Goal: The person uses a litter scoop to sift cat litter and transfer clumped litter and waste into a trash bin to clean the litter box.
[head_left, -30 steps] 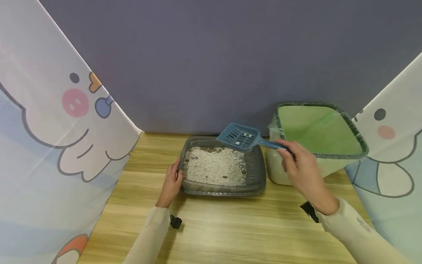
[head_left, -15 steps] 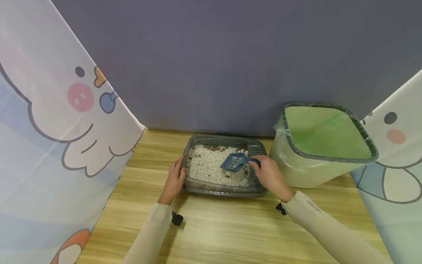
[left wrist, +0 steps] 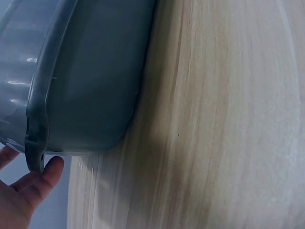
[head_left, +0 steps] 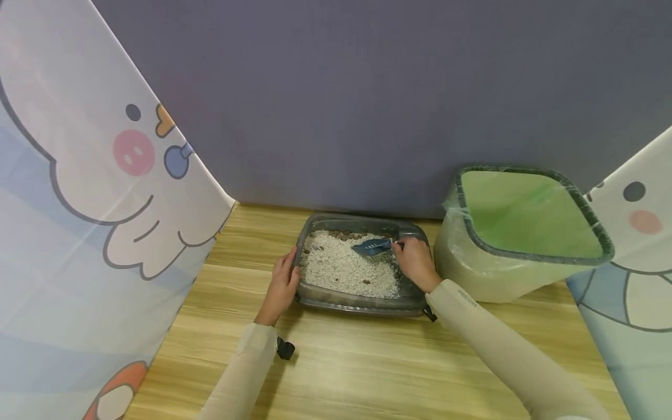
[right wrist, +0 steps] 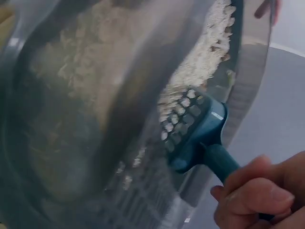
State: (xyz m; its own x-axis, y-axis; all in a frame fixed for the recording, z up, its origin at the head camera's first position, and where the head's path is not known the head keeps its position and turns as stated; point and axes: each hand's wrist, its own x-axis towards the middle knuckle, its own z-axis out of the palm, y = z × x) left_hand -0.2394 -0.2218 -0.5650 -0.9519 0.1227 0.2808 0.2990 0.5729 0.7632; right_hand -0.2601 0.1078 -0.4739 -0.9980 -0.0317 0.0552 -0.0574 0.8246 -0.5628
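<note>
A grey litter box (head_left: 362,307) stands on the wooden table, holding pale litter (head_left: 341,268) with brown clumps along its far side and a few elsewhere. My left hand (head_left: 280,286) grips its left end; in the left wrist view, thumb and fingers sit on either side of the rim (left wrist: 38,119). With my right hand (head_left: 417,262) I hold a blue slotted litter scoop (head_left: 371,247) by its handle. The scoop's head is tilted and low over the litter, its front edge seemingly in it. Through the slots (right wrist: 183,112) in the right wrist view, pale grains show.
Right of the litter box stands a pale green bin (head_left: 478,274) with a dark rim and a clear plastic liner. Behind both rises a grey wall panel (head_left: 336,105). Cartoon-printed sheets (head_left: 79,245) flank the table (head_left: 336,373).
The scoop in my right hand has come down and left from above the box's right end, beside the bin, into the litter box. It now tilts more steeply. My left hand stays at the box.
</note>
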